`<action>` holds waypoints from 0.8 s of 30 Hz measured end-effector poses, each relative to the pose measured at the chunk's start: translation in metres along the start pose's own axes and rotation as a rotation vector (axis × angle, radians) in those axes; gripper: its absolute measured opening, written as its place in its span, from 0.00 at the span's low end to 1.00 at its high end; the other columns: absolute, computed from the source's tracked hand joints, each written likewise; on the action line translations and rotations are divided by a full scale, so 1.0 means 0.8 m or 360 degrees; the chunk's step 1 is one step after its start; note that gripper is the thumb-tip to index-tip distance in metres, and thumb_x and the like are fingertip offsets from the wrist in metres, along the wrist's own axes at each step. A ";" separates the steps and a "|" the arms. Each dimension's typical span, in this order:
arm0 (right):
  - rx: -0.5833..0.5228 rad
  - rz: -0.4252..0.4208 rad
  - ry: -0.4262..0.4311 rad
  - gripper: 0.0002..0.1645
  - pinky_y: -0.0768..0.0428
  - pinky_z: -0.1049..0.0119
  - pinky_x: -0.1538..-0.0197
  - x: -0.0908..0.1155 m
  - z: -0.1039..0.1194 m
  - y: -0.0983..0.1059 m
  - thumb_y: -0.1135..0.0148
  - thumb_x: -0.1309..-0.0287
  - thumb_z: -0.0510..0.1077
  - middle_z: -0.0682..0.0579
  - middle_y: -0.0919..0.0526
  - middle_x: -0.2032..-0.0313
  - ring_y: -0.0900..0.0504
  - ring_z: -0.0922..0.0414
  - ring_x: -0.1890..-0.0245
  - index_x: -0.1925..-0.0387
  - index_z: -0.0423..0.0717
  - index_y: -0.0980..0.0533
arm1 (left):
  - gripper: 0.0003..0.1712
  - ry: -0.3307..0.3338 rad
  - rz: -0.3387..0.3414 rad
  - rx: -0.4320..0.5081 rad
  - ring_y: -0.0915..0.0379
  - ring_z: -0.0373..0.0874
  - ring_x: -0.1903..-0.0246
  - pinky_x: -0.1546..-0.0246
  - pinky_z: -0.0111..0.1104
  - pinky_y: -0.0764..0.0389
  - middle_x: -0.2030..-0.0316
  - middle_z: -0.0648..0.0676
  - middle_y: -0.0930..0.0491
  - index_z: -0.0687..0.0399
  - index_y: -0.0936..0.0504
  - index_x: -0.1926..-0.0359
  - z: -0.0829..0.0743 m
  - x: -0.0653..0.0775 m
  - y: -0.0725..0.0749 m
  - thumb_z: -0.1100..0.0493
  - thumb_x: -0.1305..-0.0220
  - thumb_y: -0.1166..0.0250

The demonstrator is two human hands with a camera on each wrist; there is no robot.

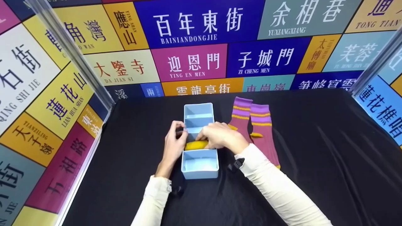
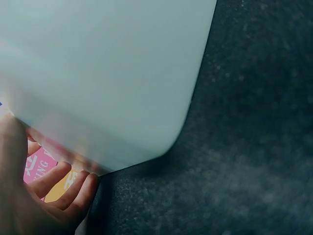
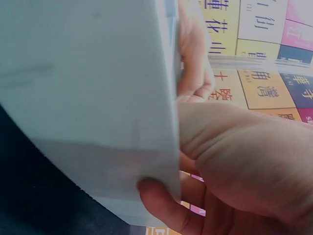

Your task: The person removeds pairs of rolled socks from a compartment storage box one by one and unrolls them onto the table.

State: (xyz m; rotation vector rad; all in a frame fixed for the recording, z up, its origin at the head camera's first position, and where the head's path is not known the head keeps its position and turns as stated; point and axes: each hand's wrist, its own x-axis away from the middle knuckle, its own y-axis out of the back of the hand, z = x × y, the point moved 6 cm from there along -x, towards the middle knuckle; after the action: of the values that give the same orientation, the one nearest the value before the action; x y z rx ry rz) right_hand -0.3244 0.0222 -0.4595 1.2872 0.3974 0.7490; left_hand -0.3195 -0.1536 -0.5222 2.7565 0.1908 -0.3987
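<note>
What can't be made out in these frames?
Head view: right end of yellow item, behind right hand.
Head view: whether that hand grips it; the hand hides its fingertips.
Head view: foot of left sock, behind hand and wrist.
Wrist views: yellow item, blocked by blue box.

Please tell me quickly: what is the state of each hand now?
Left hand: fingers bent at left side of blue box; grip cannot be told.
Right hand: fingers at yellow item inside box; whether they pinch it cannot be told.
</note>
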 end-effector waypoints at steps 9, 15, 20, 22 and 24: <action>-0.0004 -0.0131 0.0078 0.14 0.25 0.55 0.68 0.004 0.000 -0.002 0.21 0.38 0.55 0.61 0.10 0.66 0.17 0.51 0.67 0.51 0.67 0.09 | 0.11 -0.0014 -0.0005 0.0004 0.12 0.47 0.54 0.52 0.41 0.15 0.44 0.53 0.15 0.54 0.19 0.45 -0.004 0.001 0.000 0.63 0.25 0.37; -0.0064 -0.0169 0.0123 0.12 0.29 0.59 0.69 0.013 0.000 -0.001 0.21 0.37 0.54 0.59 0.14 0.68 0.21 0.53 0.68 0.52 0.63 0.10 | 0.10 -0.0001 -0.0009 -0.0001 0.13 0.45 0.54 0.51 0.38 0.15 0.44 0.53 0.16 0.51 0.19 0.46 -0.003 0.001 0.000 0.62 0.25 0.37; -0.0124 -0.0220 0.0091 0.18 0.22 0.59 0.65 0.022 -0.004 0.002 0.22 0.36 0.53 0.59 0.09 0.58 0.17 0.54 0.64 0.45 0.61 0.11 | 0.10 0.0021 0.0031 0.0063 0.13 0.47 0.63 0.66 0.38 0.13 0.43 0.58 0.16 0.52 0.20 0.45 -0.001 0.001 -0.002 0.61 0.24 0.38; -0.0140 -0.0245 0.0063 0.20 0.21 0.58 0.64 0.025 -0.006 0.004 0.22 0.36 0.54 0.58 0.09 0.57 0.17 0.54 0.63 0.44 0.62 0.12 | 0.09 0.0019 0.0029 0.0067 0.13 0.48 0.63 0.65 0.39 0.13 0.43 0.58 0.16 0.50 0.21 0.46 -0.001 0.001 -0.001 0.61 0.24 0.37; -0.0157 -0.0269 0.0047 0.21 0.20 0.57 0.63 0.028 -0.008 0.006 0.21 0.36 0.55 0.58 0.09 0.57 0.17 0.54 0.62 0.43 0.62 0.12 | 0.09 0.0010 0.0013 0.0047 0.12 0.47 0.58 0.58 0.39 0.12 0.44 0.57 0.16 0.48 0.21 0.47 0.000 0.001 0.000 0.61 0.25 0.37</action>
State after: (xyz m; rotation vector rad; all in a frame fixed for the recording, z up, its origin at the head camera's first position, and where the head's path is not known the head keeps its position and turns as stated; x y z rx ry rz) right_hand -0.3145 0.0427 -0.4533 1.1357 0.4810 0.6377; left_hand -0.3184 -0.1538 -0.5226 2.7872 0.1764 -0.3937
